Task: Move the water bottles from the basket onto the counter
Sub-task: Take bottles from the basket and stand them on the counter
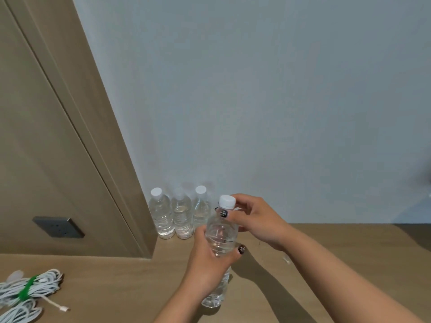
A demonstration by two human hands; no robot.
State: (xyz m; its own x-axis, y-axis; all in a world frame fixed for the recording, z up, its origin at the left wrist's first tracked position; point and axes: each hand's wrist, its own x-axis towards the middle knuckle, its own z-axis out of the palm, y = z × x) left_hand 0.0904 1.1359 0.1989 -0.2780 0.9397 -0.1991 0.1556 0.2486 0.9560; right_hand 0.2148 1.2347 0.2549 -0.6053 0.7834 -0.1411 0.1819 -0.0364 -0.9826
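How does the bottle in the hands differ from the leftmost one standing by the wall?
The held bottle is gripped by the left hand round its body and by the right hand near its cap; the leftmost bottle is untouched. The held bottle tilts and sits nearer the camera; the leftmost bottle stands upright in the row at the wall. Both are clear, with white caps.

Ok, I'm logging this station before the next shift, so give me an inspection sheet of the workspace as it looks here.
Surface: wooden counter, shadows of the arms on it.
Job's things: three water bottles upright in a row by the wall; a fourth, held bottle; basket not in view.
Clutter: small pale scrap on the counter.
Hands: left hand grips the held bottle's body; right hand holds it by the cap.
Cables: white cable bundle with a green tie.
Surroundings: pale wall, tan panel with a grey socket.
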